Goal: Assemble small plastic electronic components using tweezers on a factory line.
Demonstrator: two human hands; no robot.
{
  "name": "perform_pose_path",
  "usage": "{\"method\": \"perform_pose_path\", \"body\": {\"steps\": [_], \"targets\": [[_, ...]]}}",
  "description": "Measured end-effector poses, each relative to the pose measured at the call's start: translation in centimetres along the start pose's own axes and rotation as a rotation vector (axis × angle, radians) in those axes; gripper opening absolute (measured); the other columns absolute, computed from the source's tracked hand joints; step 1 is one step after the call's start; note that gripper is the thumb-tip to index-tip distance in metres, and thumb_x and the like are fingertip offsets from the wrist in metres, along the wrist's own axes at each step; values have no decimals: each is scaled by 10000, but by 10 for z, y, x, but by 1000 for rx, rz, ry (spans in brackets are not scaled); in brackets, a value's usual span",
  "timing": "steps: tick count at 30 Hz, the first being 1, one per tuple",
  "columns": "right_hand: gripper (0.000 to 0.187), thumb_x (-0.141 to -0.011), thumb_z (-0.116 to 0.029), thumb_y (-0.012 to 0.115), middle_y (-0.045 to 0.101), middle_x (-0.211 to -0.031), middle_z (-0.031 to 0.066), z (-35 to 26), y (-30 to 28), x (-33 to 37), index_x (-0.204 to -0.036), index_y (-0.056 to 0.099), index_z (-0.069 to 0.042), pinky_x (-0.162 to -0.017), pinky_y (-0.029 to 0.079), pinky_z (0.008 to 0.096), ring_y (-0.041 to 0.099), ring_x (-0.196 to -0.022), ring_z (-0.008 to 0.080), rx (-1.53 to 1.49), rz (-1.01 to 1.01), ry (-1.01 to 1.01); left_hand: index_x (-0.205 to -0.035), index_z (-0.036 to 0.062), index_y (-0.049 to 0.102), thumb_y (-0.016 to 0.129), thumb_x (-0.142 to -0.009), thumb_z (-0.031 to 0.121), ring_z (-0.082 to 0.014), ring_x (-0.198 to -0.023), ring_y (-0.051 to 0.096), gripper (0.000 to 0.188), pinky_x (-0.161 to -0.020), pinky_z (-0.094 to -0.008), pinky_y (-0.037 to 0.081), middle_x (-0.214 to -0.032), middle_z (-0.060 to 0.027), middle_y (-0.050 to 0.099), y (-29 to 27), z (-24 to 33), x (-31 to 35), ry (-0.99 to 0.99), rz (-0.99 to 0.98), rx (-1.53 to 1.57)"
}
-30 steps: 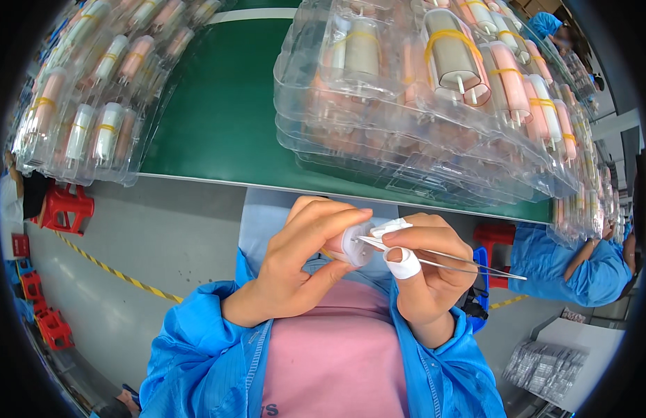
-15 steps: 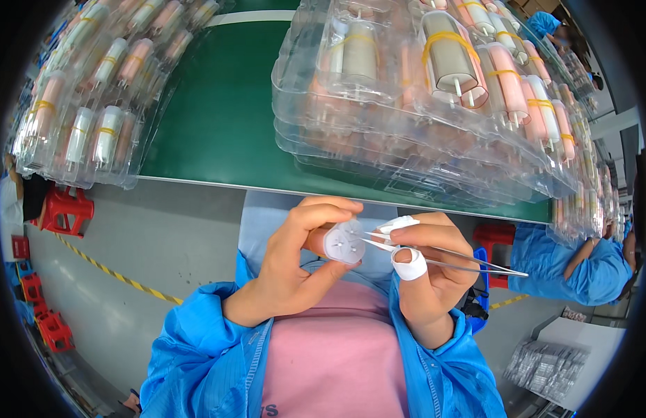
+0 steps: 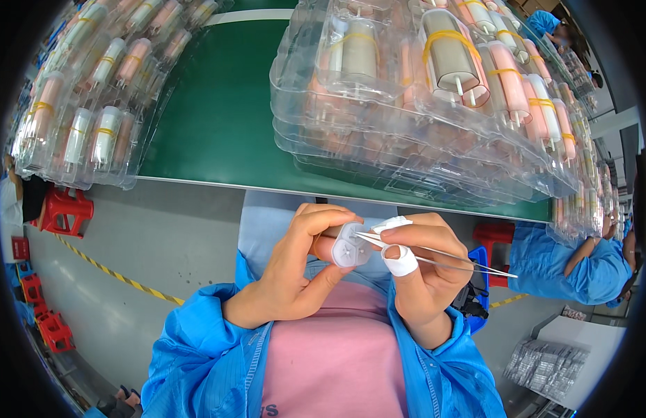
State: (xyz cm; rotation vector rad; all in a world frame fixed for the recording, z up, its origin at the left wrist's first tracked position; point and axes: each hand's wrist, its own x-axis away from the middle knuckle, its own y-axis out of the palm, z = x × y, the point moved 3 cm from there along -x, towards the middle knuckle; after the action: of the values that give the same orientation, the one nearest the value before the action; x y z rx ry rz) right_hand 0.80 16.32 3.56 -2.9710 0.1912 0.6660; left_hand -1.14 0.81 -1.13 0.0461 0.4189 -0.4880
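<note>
My left hand (image 3: 284, 272) is closed around a pale, translucent plastic piece with three rounded lobes (image 3: 346, 252), its face turned to the right. A small raised pin shows on its face; what lies behind it is hidden by my fingers. My right hand (image 3: 431, 275) pinches a pair of slim metal tweezers (image 3: 504, 274), with white tape wrapped round the thumb and a fingertip. The tweezer tips reach the upper part of the piece's face; whether they grip anything there is too small to tell.
Beyond my hands is a green table (image 3: 218, 132). Stacked clear plastic trays (image 3: 413, 139) with pink, white and grey cylinders in yellow bands overhang its right side. More filled trays (image 3: 93, 132) stand left. A co-worker's blue sleeve (image 3: 566, 261) shows at right, red stools (image 3: 66, 209) at left.
The lobed piece has turned a little in my left hand. My right hand has shifted slightly left, bringing the tweezer tips further over the piece's face.
</note>
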Motion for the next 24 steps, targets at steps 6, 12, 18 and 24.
{"method": "perform_pose_path", "body": {"steps": [6,12,18,24], "targets": [[156,-735,15,703,654,-844,132,-1,0,-3,-888,670,10,-641,495,254,632,-739,179,34,-34,9,-1226,2,352,592,-836,0,-244,-1072,502,457,-894,-346,426,-1162,-195,456,-1,2,0,-17,-32,-47],[155,-729,17,704,655,-837,130,0,0,-2,-880,670,13,-640,495,253,633,-735,179,-5,-36,19,-1221,-12,406,607,-778,-39,-268,-1047,502,488,-872,-350,436,-1176,-183,483,0,-2,2,-6,36,62],[148,-730,14,704,656,-827,130,0,1,-3,-875,671,12,-631,496,253,634,-725,179,-14,9,18,-1213,-16,444,614,-750,-55,-279,-1014,509,495,-856,-351,441,-1165,-180,513,0,0,1,-10,66,72],[146,-729,16,703,658,-821,129,1,-1,-3,-872,673,6,-623,497,252,635,-712,175,-7,-21,-8,-1209,-17,451,623,-758,-33,-280,-1002,514,483,-852,-351,439,-1144,-176,533,0,-1,2,-23,72,98]]}}
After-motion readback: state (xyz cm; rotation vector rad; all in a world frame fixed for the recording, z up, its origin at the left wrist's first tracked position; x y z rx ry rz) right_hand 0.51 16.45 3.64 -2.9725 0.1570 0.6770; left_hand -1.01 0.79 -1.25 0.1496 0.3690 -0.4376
